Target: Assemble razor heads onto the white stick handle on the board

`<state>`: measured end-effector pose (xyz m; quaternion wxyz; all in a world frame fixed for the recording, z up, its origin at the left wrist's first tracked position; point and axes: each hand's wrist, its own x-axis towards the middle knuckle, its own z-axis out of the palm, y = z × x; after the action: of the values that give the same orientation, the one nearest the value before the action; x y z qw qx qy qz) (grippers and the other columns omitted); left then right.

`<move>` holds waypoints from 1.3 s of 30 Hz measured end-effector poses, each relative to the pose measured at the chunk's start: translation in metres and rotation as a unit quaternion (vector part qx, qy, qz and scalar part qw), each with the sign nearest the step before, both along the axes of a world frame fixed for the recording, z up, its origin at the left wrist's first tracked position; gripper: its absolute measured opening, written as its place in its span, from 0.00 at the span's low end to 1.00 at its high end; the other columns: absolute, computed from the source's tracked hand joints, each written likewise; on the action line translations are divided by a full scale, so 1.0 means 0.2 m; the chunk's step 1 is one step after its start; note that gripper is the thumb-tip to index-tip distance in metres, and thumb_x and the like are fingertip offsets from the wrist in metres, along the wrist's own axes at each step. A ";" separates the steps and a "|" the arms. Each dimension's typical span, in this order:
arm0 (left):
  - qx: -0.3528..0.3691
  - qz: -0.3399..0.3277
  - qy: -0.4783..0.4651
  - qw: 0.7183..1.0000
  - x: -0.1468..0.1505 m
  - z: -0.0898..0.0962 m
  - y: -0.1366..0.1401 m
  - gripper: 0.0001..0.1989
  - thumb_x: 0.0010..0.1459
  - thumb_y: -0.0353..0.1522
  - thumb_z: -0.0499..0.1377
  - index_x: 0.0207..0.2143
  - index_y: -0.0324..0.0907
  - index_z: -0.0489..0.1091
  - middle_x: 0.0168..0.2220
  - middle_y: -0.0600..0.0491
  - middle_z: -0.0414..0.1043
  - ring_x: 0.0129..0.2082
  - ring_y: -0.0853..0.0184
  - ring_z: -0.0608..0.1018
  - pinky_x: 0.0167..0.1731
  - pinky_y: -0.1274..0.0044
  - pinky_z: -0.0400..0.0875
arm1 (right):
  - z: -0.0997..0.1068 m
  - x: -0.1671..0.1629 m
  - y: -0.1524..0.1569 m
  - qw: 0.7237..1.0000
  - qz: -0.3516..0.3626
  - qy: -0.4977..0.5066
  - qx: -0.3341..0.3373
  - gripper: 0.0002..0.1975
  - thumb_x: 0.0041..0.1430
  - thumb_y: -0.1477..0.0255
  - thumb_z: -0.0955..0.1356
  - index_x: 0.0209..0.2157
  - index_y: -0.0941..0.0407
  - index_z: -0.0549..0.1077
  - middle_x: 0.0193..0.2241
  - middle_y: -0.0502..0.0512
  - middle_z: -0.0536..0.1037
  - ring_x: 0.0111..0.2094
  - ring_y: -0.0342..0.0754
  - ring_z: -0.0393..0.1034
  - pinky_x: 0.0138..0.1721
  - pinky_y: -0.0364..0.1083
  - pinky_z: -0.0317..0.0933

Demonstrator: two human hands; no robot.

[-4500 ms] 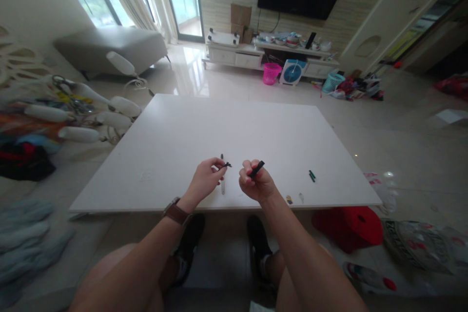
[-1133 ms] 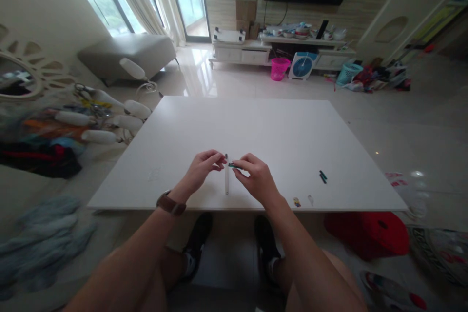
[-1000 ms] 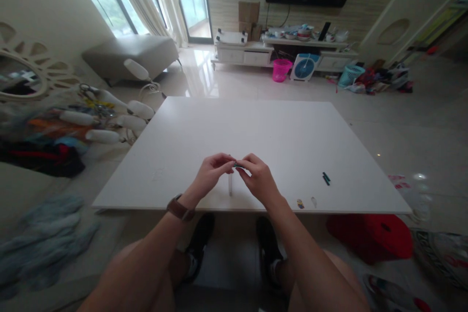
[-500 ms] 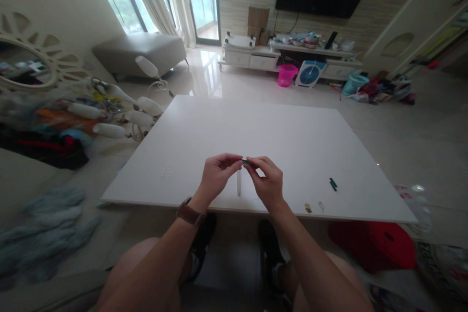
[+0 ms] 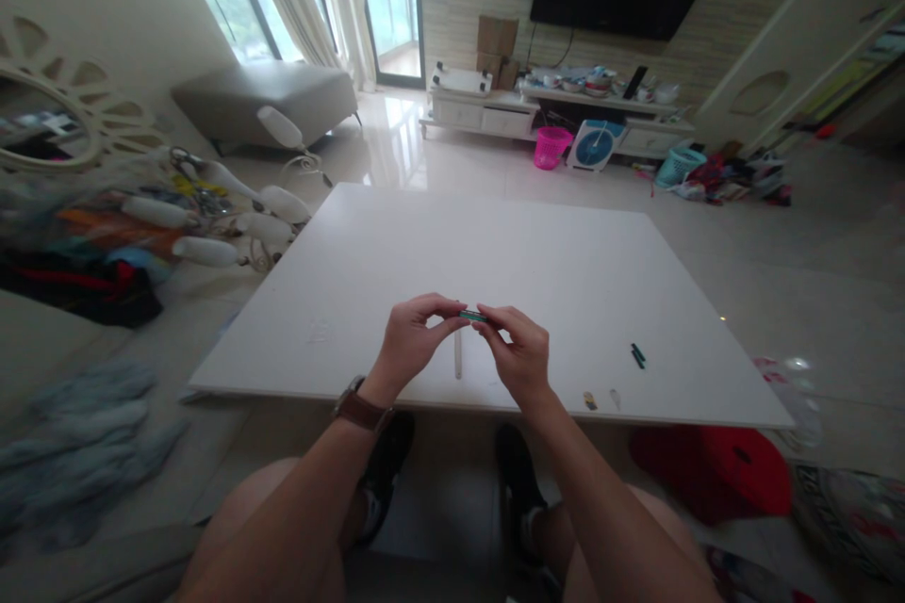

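Above the near part of the white table, a small green strip with a dark upper edge is held level at its two ends. My left hand pinches its left end between thumb and fingers. At the other end, the thumb and fingers of my right hand are closed on it. Beneath the hands lies a slim pale stick, its far end partly covered. Two dark green strips lie together to the right. Closer to the front edge are a small yellow-and-dark piece and a clear piece.
Faint clear pieces lie on the table's left. A lamp with white shades stands against the left side. On the floor at front right is a red stool. A pink basket and a fan are beyond the table.
The strip has been turned and now shows more of its green face between my fingertips. My left hand has shifted slightly left, exposing more of it. The view has moved a little.
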<state>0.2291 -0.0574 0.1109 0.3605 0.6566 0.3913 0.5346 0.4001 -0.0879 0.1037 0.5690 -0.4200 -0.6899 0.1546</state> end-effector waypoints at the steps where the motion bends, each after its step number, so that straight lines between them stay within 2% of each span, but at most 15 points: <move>1: 0.012 0.004 0.010 1.000 0.00 0.01 0.00 0.07 0.54 0.36 0.68 0.34 0.43 0.80 0.32 0.51 0.79 0.32 0.67 0.79 0.36 0.74 0.74 | 0.00 0.00 0.00 1.000 -0.002 -0.001 0.000 0.11 0.63 0.73 0.70 0.47 0.52 0.78 0.38 0.54 0.81 0.35 0.45 0.76 0.37 0.45 0.72; 10: 0.133 0.049 0.063 0.988 0.05 0.03 -0.05 0.04 0.58 0.33 0.65 0.37 0.43 0.78 0.33 0.51 0.78 0.33 0.68 0.78 0.36 0.75 0.73 | 0.03 0.01 -0.03 0.998 -0.051 -0.002 0.022 0.07 0.63 0.72 0.70 0.43 0.52 0.78 0.37 0.54 0.81 0.36 0.46 0.77 0.37 0.45 0.73; 14: 0.151 0.068 0.063 0.984 0.06 0.02 -0.06 0.04 0.58 0.32 0.66 0.37 0.43 0.78 0.32 0.51 0.78 0.33 0.68 0.78 0.36 0.76 0.73 | 0.04 0.00 -0.03 0.999 -0.046 0.012 0.026 0.07 0.62 0.74 0.70 0.43 0.52 0.78 0.36 0.53 0.81 0.35 0.46 0.77 0.36 0.45 0.72; 26: 0.128 0.081 0.027 0.988 0.08 0.02 -0.08 0.04 0.56 0.32 0.67 0.35 0.43 0.78 0.32 0.51 0.78 0.31 0.68 0.78 0.35 0.75 0.73 | 0.05 0.00 -0.04 0.998 -0.041 0.038 0.016 0.07 0.62 0.74 0.71 0.42 0.52 0.78 0.34 0.52 0.81 0.33 0.45 0.77 0.35 0.45 0.72; 29: 0.101 0.087 0.017 0.991 0.09 0.02 -0.09 0.04 0.55 0.34 0.67 0.34 0.44 0.78 0.32 0.51 0.78 0.32 0.67 0.78 0.36 0.74 0.73 | 0.04 -0.01 -0.04 0.997 -0.032 0.070 -0.004 0.07 0.61 0.73 0.71 0.41 0.52 0.78 0.34 0.52 0.81 0.34 0.45 0.77 0.36 0.46 0.73; 35: 0.015 0.058 -0.081 0.995 0.13 -0.01 -0.08 0.06 0.55 0.35 0.67 0.34 0.42 0.77 0.33 0.50 0.77 0.35 0.65 0.78 0.38 0.73 0.74 | 0.00 -0.02 -0.03 0.986 -0.023 0.145 -0.083 0.07 0.59 0.69 0.73 0.39 0.54 0.78 0.33 0.53 0.80 0.33 0.47 0.77 0.35 0.47 0.74; 39: -0.005 0.050 -0.098 0.994 0.13 -0.02 -0.08 0.06 0.55 0.34 0.67 0.34 0.42 0.77 0.34 0.51 0.77 0.35 0.66 0.78 0.38 0.73 0.74 | 0.00 -0.03 -0.02 0.982 -0.017 0.164 -0.090 0.07 0.59 0.69 0.73 0.39 0.54 0.78 0.33 0.53 0.80 0.32 0.47 0.77 0.35 0.47 0.74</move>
<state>0.2556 -0.0737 0.1070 0.3728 0.5789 0.3892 0.6119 0.3944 -0.0927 0.1044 0.6365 -0.4504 -0.5635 0.2731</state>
